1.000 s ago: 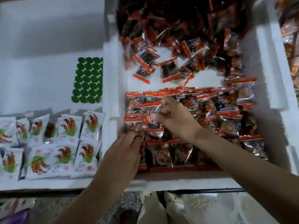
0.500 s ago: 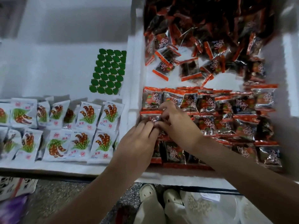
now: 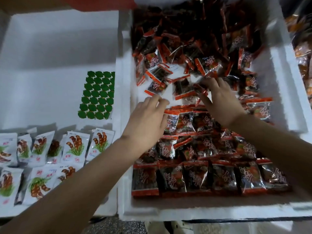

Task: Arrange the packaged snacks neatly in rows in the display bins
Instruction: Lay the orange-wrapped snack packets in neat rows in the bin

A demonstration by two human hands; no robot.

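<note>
I'm fetching stock: left hand [image 3: 146, 120] slack and empty, right hand [image 3: 219, 100] at a loose packet [image 3: 183, 87] beside its fingertips (grip unclear); next, I'd pinch it and extend the rows [image 3: 202, 179] under my wrists

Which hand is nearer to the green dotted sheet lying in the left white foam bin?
Left. The left hand sits just right of the green dotted sheet; the right hand is farther right, at the loose red packets.
</note>
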